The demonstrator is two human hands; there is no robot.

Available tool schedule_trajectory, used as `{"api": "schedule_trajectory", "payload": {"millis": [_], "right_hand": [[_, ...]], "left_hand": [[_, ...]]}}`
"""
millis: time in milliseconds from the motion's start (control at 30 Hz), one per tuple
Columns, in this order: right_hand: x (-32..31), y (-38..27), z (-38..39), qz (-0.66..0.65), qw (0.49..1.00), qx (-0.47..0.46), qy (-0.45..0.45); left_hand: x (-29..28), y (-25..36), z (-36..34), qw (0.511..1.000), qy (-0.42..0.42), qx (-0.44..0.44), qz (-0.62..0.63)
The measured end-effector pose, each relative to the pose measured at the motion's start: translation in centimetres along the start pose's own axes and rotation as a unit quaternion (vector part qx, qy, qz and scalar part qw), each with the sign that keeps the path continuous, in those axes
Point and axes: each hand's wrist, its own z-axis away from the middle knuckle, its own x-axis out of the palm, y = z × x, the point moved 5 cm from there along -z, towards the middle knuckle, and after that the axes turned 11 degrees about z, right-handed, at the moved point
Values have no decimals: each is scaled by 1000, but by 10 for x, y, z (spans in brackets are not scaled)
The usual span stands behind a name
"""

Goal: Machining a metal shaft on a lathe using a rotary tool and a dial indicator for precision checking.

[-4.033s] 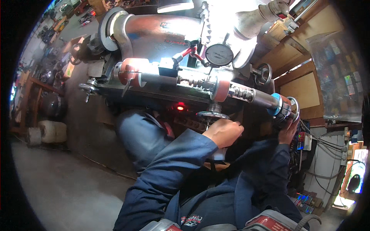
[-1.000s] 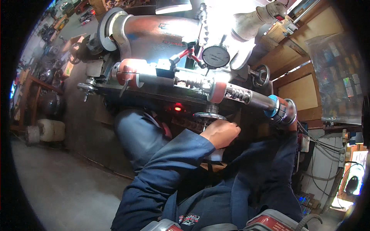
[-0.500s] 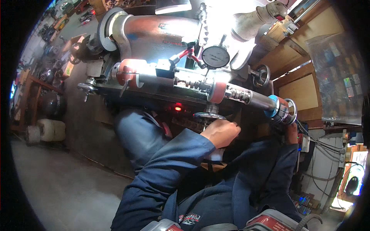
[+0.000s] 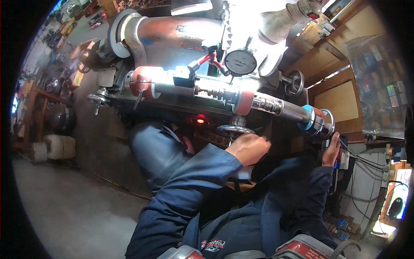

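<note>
My left hand (image 4: 249,149) is closed in a fist beside a shiny metal handwheel (image 4: 235,131) at the machine's front. Its fingers curl away, and what they hold is hidden. Farther right, my right hand (image 4: 331,151) has its fingers stretched upward against the lower rim of the end handwheel (image 4: 330,123), by a blue ring (image 4: 307,116). Between the wheels runs a long metal shaft (image 4: 294,112) with a red-brown collar (image 4: 244,102) and a coiled section (image 4: 267,105). A round dial gauge (image 4: 240,62) stands above the shaft on a red jointed arm (image 4: 202,62).
A large reddish-brown machine body (image 4: 177,32) lies behind the shaft. A small handwheel (image 4: 294,83) sits at the back right, another (image 4: 98,99) at the left. Cables (image 4: 366,159) hang by the right wall. A white plastic container (image 4: 60,146) stands on the floor at left.
My right hand has risen along the end handwheel's rim, and more of its fingers shows. My left hand stays by the front handwheel, almost unmoved. The view has shifted slightly.
</note>
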Motion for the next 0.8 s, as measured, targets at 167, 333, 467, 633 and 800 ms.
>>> {"api": "schedule_trajectory", "payload": {"millis": [167,333,467,633,800], "right_hand": [[30,-33,16,179,969,-170,25],[32,-57,5,286,938,-184,70],[28,-86,-15,306,938,-165,5],[39,-109,-43,410,901,-124,-72],[48,-168,-7,366,852,-341,155]], "left_hand": [[-2,3,1,1000,-9,-1,-11],[-1,2,2,1000,-4,-3,-2],[-1,4,0,1000,10,10,12],[-8,15,-1,997,39,35,57],[-34,36,7,962,185,119,163]]}}
